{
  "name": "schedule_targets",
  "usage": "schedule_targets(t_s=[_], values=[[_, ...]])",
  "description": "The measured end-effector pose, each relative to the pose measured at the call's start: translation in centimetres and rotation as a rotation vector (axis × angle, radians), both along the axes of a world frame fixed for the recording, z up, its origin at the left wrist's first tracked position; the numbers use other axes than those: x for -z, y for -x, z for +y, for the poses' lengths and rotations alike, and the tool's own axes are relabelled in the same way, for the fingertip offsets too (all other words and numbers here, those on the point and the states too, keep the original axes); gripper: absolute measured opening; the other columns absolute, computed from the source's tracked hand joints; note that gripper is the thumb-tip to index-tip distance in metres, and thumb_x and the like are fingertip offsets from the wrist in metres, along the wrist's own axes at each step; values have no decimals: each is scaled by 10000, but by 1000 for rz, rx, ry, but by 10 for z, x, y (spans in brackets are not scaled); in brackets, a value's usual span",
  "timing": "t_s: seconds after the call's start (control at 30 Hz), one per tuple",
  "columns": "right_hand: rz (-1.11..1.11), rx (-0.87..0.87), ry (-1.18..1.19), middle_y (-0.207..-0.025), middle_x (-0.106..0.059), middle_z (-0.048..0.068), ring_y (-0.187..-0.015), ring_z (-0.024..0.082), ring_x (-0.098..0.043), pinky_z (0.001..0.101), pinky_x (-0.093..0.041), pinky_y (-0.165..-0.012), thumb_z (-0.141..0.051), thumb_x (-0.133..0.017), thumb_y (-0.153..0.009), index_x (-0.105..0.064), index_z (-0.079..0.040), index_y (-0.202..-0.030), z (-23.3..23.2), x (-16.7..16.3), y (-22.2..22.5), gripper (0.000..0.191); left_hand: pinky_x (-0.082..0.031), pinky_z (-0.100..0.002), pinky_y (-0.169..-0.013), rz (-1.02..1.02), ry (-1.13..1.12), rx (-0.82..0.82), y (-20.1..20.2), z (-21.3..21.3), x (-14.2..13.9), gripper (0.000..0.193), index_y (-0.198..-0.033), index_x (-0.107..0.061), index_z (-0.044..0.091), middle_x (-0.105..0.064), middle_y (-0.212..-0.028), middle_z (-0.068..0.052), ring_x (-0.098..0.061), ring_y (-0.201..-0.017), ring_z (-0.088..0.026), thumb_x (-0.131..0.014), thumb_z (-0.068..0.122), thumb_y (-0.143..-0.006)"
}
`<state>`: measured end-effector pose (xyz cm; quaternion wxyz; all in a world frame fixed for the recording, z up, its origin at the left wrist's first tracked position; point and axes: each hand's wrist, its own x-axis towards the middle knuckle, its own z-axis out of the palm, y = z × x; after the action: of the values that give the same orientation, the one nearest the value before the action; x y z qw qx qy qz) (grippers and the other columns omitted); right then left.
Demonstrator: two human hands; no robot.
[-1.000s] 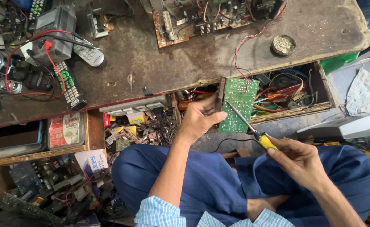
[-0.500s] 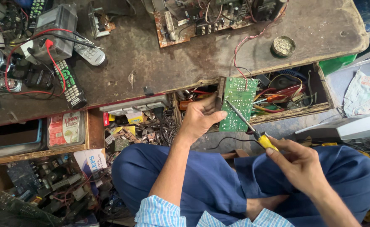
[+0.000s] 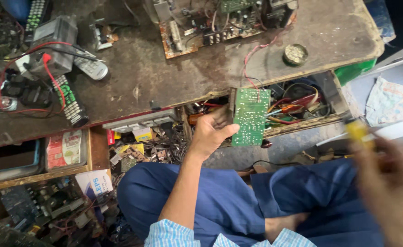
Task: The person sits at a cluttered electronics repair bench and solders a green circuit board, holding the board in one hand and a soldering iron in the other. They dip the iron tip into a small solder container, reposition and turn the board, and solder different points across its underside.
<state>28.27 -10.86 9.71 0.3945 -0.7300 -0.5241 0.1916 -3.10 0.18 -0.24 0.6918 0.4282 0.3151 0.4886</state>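
My left hand point(image 3: 209, 133) grips the left edge of a green circuit board point(image 3: 251, 117), holding it upright in front of an open drawer below the workbench edge. Red and coloured wires run from the board's top and right side. My right hand point(image 3: 391, 183) is blurred at the lower right, away from the board, and holds a yellow-handled screwdriver point(image 3: 358, 131) whose shaft is lost in the blur. I sit with blue trousers point(image 3: 238, 206) below both hands.
The worn workbench point(image 3: 174, 77) carries a large brown circuit board point(image 3: 206, 25), a small round tin point(image 3: 295, 54), remote controls point(image 3: 71, 100) and a meter with red leads point(image 3: 50, 43). Open drawers point(image 3: 297, 105) hold wires and scrap parts. Crumpled paper point(image 3: 393, 103) lies at right.
My right hand has pulled the screwdriver off the board, swinging right and down into blur. The left hand still holds the board in about the same place.
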Motion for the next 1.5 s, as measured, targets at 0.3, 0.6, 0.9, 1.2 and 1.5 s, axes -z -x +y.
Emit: schedule_targets(t_s=[0.3, 0.6, 0.9, 1.2, 1.5], values=[[-96, -8, -4, -799, -685, 117, -652, 94, -597, 251, -448, -588, -170, -733, -1077, -694, -40, -1351, 34, -6, -18, 307, -509, -305, -1035, 19, 23, 0, -2, 1, -3, 646, -1510, -493, -82, -656, -1351, -108, -633, -1190, -151, -702, -16, -902], [-145, -333, -49, -952, -746, 79, -761, 99, -710, 238, -531, -659, -90, -782, -854, -737, -58, -1215, -2, -14, 42, 365, -522, -286, -1051, 25, 26, -10, -1, 1, 1, 617, -1468, -504, -76, -663, -1346, -98, -642, -1194, -130, -709, -18, -889], [-135, -342, 61, -876, -746, 83, -674, 121, -705, 264, -533, -609, -96, -793, -812, -741, -82, -1220, 3, -9, 50, 411, -521, -279, -1047, 29, 3, -4, -1, 0, -4, 610, -1466, -515, -86, -674, -1331, -106, -644, -1190, -128, -707, 2, -894], [-2, -263, 217, -710, -745, 51, -604, 77, -613, 258, -498, -567, -125, -812, -830, -777, -109, -1197, 5, 29, 37, 369, -520, -274, -1049, 27, 11, -10, -1, 0, -6, 643, -1487, -492, -74, -667, -1347, -104, -644, -1194, -124, -715, 13, -890], [709, -298, 299, -1009, -775, 21, -846, 45, -700, 184, -571, -747, -52, -716, -861, -717, 20, -1194, 19, 93, 16, 341, -537, -271, -1018, 65, 16, -12, 0, -1, -5, 585, -1437, -571, -63, -705, -1290, -96, -662, -1142, -118, -754, 36, -891]])
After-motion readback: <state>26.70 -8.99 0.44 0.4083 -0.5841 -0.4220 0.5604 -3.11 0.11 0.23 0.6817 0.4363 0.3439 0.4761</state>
